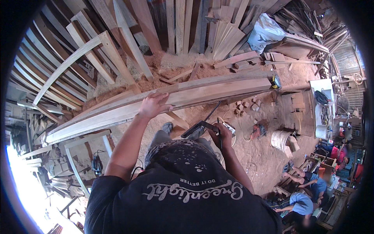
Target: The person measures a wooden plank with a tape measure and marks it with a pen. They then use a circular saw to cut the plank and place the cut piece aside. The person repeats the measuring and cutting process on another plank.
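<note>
A long pale wooden plank (pixel 202 93) lies across in front of me on a greyer beam (pixel 233 78). My left hand (pixel 154 106) rests on the plank's top, fingers spread and not wrapped round it. Close to my body, on the near side of the plank, my right hand (pixel 222 135) is closed round a black try square (pixel 193 128). A thin dark stick, perhaps a pencil, also stands out of that hand. At the plank's right end sits a yellow and black tape measure (pixel 276 81).
Many boards lean along the far side, with a curved wooden frame (pixel 70 64) at the left. A white sack (pixel 266 33) lies far right. On the ground are small wood blocks (pixel 245 105), a red power tool (pixel 258 131) and a bucket (pixel 281 141). People (pixel 307 191) sit at lower right.
</note>
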`<state>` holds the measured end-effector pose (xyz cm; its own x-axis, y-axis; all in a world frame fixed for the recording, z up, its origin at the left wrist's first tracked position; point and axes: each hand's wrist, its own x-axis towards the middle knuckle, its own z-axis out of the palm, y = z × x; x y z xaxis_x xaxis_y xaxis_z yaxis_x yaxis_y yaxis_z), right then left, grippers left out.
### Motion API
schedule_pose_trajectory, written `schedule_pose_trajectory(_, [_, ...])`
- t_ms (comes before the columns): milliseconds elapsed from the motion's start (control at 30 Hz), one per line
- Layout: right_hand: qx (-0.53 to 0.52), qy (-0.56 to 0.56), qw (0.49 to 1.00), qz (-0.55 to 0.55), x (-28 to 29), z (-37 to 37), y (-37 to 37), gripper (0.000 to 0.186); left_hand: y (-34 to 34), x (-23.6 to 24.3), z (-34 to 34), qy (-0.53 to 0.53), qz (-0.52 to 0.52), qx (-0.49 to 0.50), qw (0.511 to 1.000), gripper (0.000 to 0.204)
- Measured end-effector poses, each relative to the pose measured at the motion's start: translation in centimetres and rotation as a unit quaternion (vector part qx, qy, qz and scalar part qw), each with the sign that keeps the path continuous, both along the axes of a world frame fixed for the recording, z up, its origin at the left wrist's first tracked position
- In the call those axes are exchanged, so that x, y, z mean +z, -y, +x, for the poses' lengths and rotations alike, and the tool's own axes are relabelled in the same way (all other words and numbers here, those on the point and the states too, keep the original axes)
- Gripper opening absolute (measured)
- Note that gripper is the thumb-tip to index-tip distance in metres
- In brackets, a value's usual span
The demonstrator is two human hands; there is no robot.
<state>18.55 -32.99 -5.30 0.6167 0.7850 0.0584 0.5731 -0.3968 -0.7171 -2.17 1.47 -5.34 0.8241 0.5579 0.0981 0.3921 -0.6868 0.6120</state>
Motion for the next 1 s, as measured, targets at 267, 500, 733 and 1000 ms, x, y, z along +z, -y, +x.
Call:
schedule_pose_trajectory(267, [0.028,0.020,0.999,0.039,0.4,-0.4,-0.8,0.027,-1.5,-0.1,0.5,-0.039,-0.039,-0.010,0.998,0.072])
schedule_pose_trajectory(500, [-0.054,0.001,0.998,-0.019,1.8,-1.9,-2.4,0.035,-3.3,1.5,1.7,-0.139,0.077,-0.061,0.985,0.060])
schedule_pose_trajectory(733, [-0.073,-0.085,0.994,-0.004,2.0,-1.9,-3.6,0.039,-4.7,2.5,2.8,-0.213,0.069,-0.082,0.971,0.057])
schedule_pose_trajectory(1000, [-0.074,-0.127,0.989,-0.023,-1.6,-1.2,-1.9,0.031,-3.9,1.1,2.2,-0.246,0.005,-0.073,0.967,0.052])
